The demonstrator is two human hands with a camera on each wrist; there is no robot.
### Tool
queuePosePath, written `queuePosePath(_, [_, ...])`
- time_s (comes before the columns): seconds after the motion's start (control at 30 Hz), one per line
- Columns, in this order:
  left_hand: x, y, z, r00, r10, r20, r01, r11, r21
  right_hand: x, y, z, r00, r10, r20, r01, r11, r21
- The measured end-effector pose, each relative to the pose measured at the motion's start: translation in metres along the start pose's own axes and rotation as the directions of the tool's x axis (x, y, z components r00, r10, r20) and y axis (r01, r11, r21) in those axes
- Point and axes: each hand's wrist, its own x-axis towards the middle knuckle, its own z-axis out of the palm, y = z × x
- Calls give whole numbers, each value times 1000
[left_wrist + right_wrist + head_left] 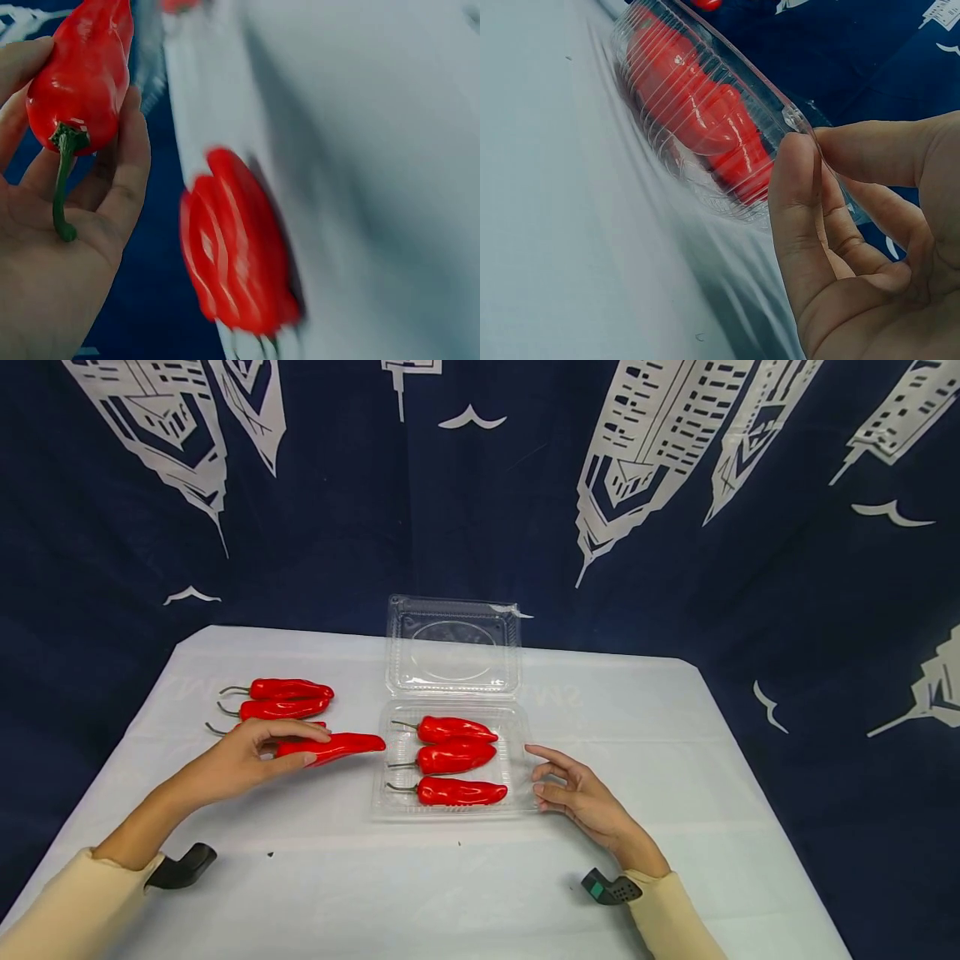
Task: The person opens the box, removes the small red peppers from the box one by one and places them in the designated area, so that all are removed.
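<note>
My left hand (236,756) grips a red pepper (345,745) between thumb and fingers, just left of a clear plastic clamshell box (450,814). In the left wrist view this pepper (79,82) has its green stem toward the palm. Three red peppers (453,757) lie side by side in the box, stems to the left. At the box's right edge, my right hand (588,802) pinches the rim between thumb and forefinger, as the right wrist view shows at the clear rim (791,116). The box's lid (453,652) stands open on the far side.
Three more red peppers (288,689) lie together on the white-covered table (600,727) at the left, one partly behind my left hand. Behind the table hangs a dark blue cloth (337,510) with white building prints. Small dark specks dot the table's near part.
</note>
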Motion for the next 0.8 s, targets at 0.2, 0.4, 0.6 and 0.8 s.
queuePosePath(0.2, [-21, -29, -9, 999, -39, -6, 39, 999, 14, -1, -1, 1, 1000, 4, 1, -4, 1000, 1])
queuePosePath(0.4, [-30, -51, -8, 998, -57, -4, 57, 998, 18, -1, 0, 0, 1000, 3, -4, -3, 1000, 1])
queuePosePath(0.6, [-31, -66, -5, 997, -83, -1, 83, 997, -3, -1, 1, -1, 1000, 9, -6, -9, 1000, -2])
queuePosePath(0.8, [-30, -72, 0, 990, -138, -33, 138, 990, 4, 0, 0, -1, 1000, 12, -6, -12, 1000, -6])
